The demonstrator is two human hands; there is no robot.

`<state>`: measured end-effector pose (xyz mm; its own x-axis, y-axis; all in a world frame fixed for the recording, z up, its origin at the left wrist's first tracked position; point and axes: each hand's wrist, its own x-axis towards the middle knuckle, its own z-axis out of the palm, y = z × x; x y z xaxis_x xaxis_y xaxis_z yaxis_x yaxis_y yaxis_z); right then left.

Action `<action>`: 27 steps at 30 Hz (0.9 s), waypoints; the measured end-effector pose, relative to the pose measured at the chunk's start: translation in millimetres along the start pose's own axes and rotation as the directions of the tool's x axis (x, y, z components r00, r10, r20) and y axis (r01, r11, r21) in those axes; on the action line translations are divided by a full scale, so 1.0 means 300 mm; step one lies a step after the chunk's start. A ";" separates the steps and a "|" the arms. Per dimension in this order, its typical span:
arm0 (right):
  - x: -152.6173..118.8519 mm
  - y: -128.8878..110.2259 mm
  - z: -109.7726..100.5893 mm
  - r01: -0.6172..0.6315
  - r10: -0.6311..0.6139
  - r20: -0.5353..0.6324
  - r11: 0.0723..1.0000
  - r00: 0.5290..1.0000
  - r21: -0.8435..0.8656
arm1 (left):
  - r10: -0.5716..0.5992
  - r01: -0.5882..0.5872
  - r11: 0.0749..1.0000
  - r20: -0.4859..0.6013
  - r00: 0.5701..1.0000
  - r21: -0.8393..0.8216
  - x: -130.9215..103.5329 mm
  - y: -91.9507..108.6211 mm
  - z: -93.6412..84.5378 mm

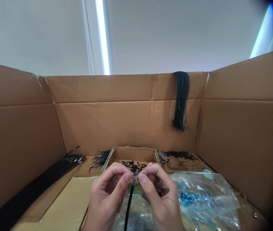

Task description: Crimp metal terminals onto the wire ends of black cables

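My left hand [111, 192] and my right hand [159, 192] meet at the lower centre, thumbs and forefingers pinched close together. Between their fingertips is the thin, pale end of a black cord [128, 208], which hangs down toward the bottom edge. Both hands pinch at this small end; its fine detail is too small to tell. Just behind the fingers stands an open cardboard box [134, 151] with small black pieces [133, 164] inside.
A long black bundle [37, 183] lies at left. Black strands with bare tips [101, 158] lie beside the box. Clear plastic bags [213, 195] with blue pieces are at right. Dark green threads [181, 99] hang over the cardboard back wall [107, 125].
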<state>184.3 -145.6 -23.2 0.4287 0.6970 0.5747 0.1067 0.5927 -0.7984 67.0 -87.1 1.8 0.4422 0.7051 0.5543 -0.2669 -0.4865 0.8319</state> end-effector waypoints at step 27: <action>0.014 0.014 -0.020 0.049 -0.046 0.025 0.987 0.999 -0.153 | -0.257 0.299 0.931 0.205 0.944 -0.211 0.028 -0.066 -0.039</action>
<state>191.9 -142.6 -25.1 0.4008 0.6788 0.6153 0.2634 0.5579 -0.7870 66.0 -65.6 -9.9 0.6616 0.6855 0.3038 -0.2965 -0.1330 0.9457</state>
